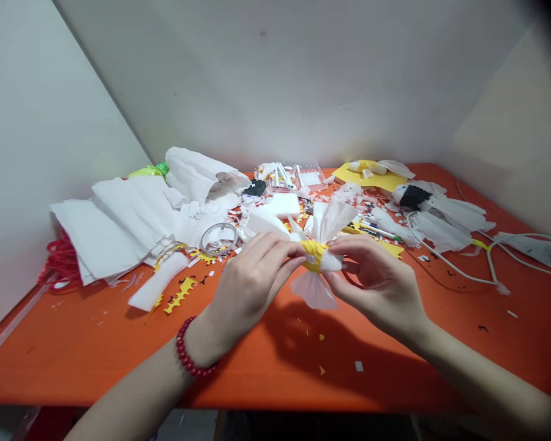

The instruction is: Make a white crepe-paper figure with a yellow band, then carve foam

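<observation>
Left hand (247, 280) and right hand (377, 283) pinch a bundle (316, 254), perhaps tissue.

1 paper bundle (316, 254), 1 tape roll (219, 239), 1 bead bracelet (188, 358), 1 orange tbl (119, 361)

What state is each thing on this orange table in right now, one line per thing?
left hand, fingertips pinched on the yellow band
right hand, closed on the white paper bundle
white paper bundle, held above the table, ends flared
yellow band, wrapped round the bundle's middle
tape roll, lying flat
paper sheets, stacked, fanned out
black-banded bundle, lying down
white cable, loose, curved
table, littered with scraps
</observation>
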The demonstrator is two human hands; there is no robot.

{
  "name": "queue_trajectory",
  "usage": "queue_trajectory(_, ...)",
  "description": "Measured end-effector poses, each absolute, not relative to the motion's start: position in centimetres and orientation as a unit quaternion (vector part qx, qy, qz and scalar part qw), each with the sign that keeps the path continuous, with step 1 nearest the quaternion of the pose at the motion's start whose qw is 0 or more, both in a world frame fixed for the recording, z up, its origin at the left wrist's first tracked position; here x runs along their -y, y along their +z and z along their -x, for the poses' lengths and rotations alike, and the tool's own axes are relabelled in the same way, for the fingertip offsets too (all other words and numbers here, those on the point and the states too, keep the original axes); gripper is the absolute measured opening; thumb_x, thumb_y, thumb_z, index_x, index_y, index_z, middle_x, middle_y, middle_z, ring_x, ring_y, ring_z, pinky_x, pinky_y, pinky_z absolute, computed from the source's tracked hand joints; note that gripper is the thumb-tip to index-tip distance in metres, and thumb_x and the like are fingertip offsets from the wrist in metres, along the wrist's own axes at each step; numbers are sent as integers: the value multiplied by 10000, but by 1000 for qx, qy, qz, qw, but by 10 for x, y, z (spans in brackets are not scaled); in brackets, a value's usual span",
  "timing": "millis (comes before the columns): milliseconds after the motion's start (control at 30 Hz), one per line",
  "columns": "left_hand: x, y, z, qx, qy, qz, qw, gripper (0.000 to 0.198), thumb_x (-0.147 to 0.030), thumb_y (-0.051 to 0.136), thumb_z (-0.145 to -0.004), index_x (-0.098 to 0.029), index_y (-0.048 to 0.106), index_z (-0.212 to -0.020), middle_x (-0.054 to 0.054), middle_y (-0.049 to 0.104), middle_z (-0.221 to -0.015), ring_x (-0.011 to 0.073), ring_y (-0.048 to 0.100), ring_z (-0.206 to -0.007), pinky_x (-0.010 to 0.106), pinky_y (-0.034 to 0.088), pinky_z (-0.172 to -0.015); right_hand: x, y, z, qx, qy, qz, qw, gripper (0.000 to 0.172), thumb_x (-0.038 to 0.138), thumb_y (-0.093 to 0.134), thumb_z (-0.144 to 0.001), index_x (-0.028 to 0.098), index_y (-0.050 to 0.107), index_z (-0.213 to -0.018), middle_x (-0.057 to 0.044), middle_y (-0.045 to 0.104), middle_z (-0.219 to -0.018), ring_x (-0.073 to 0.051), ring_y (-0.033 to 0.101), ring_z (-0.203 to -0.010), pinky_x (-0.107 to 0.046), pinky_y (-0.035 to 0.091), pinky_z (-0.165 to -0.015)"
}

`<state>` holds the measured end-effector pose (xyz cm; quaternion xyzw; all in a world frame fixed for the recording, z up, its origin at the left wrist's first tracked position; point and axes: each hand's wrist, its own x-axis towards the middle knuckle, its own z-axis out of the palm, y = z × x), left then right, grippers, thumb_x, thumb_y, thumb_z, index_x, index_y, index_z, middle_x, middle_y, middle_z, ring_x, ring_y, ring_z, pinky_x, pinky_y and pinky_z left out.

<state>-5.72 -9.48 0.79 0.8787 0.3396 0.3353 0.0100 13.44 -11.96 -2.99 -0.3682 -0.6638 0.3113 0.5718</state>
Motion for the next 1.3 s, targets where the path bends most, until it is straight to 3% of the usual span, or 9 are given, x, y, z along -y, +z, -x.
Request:
queue_trajectory(400,100,5,55,-319,324,-885,-101,101,-133,534,-876,-132,589,-960,69,643,-853,166,565,-778,302,491,-687,122,-27,-133,661,292,375,580,257,123,630,-756,224,595,-990,-48,557,-1016,-144,574,-939,-264,576,-753)
queue_trajectory(567,98,1,54,-321,357,-874,-73,88,-122,563,-858,-121,576,-945,72,635,-853,161,574,-799,295,494,-721,122,-27,-134,660,290,380,580,256,126,630,-754,225,592,-987,-47,560,-1015,-146,576,-938,-274,577,-754)
queue_trajectory(733,97,1,52,-340,349,-873,-35,84,-156,541,-874,-137,573,-950,64,633,-868,160,578,-823,300,498,-730,121,-27,-136,712,198,385,553,292,103,622,-748,221,585,-1012,-61,584,-1007,-171,566,-995,-290,579,-760)
queue_trajectory(1300,100,-1,51,-370,350,-860,-36,33,-152,543,-861,-148,570,-881,52,629,-820,152,578,-758,282,487,-698,120,-21,-133,749,95,393,525,242,128,614,-756,198,571,-984,-69,600,-960,-153,589,-939,-262,577,-726)
